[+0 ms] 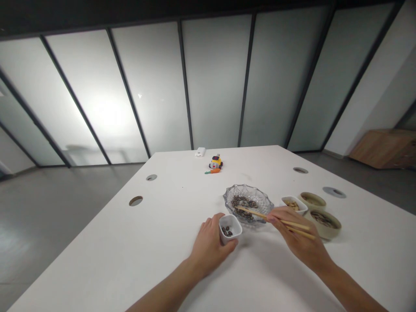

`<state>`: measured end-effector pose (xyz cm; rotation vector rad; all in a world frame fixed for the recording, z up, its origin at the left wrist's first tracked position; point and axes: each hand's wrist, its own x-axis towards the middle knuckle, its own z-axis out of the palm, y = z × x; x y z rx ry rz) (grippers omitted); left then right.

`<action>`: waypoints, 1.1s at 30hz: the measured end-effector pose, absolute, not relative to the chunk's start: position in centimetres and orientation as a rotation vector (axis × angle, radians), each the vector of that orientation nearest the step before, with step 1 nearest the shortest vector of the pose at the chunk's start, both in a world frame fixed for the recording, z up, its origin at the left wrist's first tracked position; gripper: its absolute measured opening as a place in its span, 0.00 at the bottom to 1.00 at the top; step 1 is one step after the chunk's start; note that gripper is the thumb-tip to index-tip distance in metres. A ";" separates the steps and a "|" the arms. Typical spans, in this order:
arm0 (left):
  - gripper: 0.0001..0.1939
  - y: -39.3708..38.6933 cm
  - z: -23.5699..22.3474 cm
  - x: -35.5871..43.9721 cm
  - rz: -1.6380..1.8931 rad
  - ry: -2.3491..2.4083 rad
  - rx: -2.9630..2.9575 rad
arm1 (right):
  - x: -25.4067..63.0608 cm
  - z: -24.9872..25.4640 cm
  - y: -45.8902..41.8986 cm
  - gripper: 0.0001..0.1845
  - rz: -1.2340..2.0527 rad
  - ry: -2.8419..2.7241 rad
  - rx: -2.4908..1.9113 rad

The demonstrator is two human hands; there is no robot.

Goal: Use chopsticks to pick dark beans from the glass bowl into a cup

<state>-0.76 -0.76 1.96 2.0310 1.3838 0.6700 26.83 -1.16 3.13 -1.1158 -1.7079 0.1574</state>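
Observation:
My left hand is wrapped round a small white square cup that stands on the white table with a few dark seeds in it. My right hand grips a pair of wooden chopsticks. Their tips reach into a clear glass bowl that holds a heap of dark seeds. The glass bowl sits just beyond the cup and between my two hands.
To the right stand a white square cup of pale nuts and two beige round bowls. Farther back lie a small yellow toy and a white box. Round cable holes dot the table.

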 end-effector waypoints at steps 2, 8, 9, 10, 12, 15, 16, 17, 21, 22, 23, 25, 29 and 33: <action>0.28 -0.7 2.0 -0.8 0.668 1.384 2.031 | 26.8 3.3 -1.2 0.17 0.152 -1.692 -1.121; 0.29 -0.7 1.9 -0.8 0.665 1.395 2.035 | 26.9 3.5 -1.3 0.14 0.013 -1.659 -1.093; 0.28 -0.7 1.9 -0.8 0.669 1.395 2.032 | 27.0 3.4 -1.3 0.13 0.005 -1.656 -1.091; 0.28 -0.7 1.9 -0.8 0.672 1.393 2.030 | 27.0 3.4 -1.3 0.13 0.004 -1.651 -1.090; 0.28 -0.8 1.9 -0.8 0.678 1.390 2.030 | 27.0 3.3 -1.3 0.14 0.016 -1.642 -1.095; 0.28 -0.8 2.0 -0.8 0.681 1.394 2.032 | 26.8 3.2 -1.2 0.16 0.058 -1.629 -1.106; 0.27 -0.8 2.0 -0.8 0.679 1.395 2.035 | 26.7 3.2 -1.2 0.16 0.087 -1.628 -1.108; 0.27 -0.8 2.1 -0.7 0.675 1.394 2.038 | 26.5 3.2 -1.3 0.17 0.122 -1.630 -1.106; 0.27 -0.7 2.2 -0.7 0.667 1.387 2.043 | 26.0 3.2 -1.4 0.15 0.222 -1.673 -1.098; 0.28 -0.8 2.2 -0.7 0.670 1.387 2.040 | 26.0 3.1 -1.5 0.14 0.223 -1.684 -1.097; 0.28 -0.8 2.3 -0.7 0.672 1.388 2.038 | 26.0 3.1 -1.5 0.14 0.217 -1.692 -1.098; 0.27 -0.8 2.3 -0.7 0.672 1.389 2.041 | 26.1 3.0 -1.4 0.14 0.195 -1.696 -1.103; 0.27 -0.9 2.5 -0.7 0.663 1.398 2.043 | 26.2 2.8 -1.2 0.14 0.163 -1.687 -1.103; 0.27 -0.9 2.4 -0.8 0.659 1.405 2.033 | 26.1 3.1 -1.2 0.16 0.124 -1.640 -1.108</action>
